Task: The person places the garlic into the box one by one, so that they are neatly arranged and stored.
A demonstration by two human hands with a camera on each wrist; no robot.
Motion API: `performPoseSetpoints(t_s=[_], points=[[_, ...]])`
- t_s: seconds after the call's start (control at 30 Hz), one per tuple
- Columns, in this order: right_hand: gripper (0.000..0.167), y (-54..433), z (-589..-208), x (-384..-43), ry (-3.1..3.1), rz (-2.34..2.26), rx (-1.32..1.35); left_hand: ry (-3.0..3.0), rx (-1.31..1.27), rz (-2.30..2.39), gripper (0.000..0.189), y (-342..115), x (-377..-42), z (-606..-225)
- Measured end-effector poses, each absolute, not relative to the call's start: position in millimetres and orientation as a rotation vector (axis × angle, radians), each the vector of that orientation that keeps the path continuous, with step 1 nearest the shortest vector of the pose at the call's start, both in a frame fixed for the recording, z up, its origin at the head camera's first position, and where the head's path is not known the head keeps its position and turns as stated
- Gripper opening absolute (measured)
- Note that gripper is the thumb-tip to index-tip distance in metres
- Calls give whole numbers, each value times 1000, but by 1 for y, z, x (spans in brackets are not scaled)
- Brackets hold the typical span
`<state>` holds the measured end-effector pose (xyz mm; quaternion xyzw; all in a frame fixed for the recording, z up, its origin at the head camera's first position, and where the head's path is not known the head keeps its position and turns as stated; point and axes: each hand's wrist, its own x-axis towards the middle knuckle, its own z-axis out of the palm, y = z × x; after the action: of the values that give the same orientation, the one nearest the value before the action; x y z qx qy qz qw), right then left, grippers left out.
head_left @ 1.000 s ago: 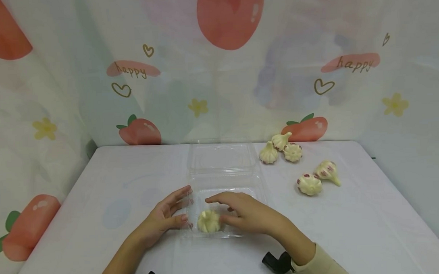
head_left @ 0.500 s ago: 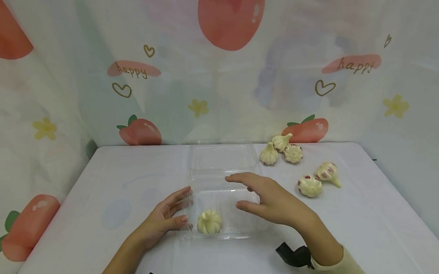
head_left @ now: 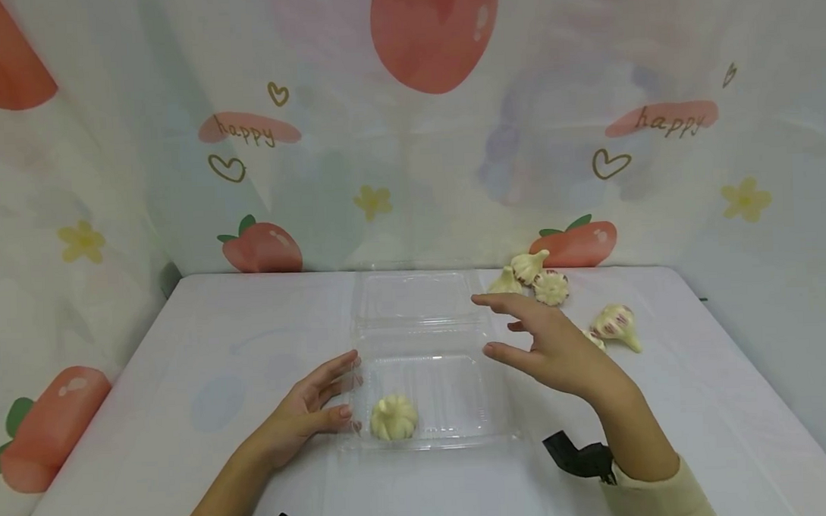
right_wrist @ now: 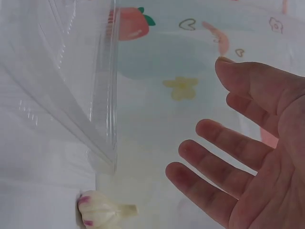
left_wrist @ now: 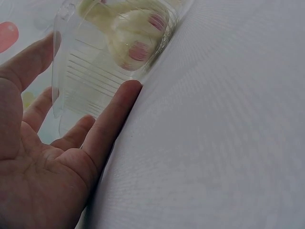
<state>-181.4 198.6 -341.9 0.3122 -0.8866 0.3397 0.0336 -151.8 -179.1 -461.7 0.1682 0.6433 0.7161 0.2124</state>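
A clear plastic clamshell box (head_left: pixel 452 397) lies with its lid (head_left: pixel 417 296) folded back toward the wall. One garlic bulb (head_left: pixel 394 417) sits in its near left corner; the left wrist view shows the purple-marked bulb (left_wrist: pixel 136 40) through the box wall. My left hand (head_left: pixel 309 413) rests at the box's left side, fingers extended along the wall. Right of the box, my right hand (head_left: pixel 546 341) is raised over the table with fingers spread and nothing in them. It partly covers the loose garlic behind it.
At the back right, three garlic bulbs (head_left: pixel 551 287) lie in a cluster. Two more bulbs (head_left: pixel 616 323) are farther right, one mostly hidden by the right hand. A printed cloth wall (head_left: pixel 410 174) stands behind the white table (head_left: pixel 698 407).
My right hand has moved from beside the bulb in the box, up and to the right past the box's edge. The left hand and the bulb have stayed in place.
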Motion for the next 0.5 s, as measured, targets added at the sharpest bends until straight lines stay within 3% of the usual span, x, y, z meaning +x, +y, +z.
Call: performPoseSetpoints(t_s=[0.5], points=[[64, 232, -345, -196, -2760, 963, 726, 1783, 485, 1992, 74, -181, -153, -464]])
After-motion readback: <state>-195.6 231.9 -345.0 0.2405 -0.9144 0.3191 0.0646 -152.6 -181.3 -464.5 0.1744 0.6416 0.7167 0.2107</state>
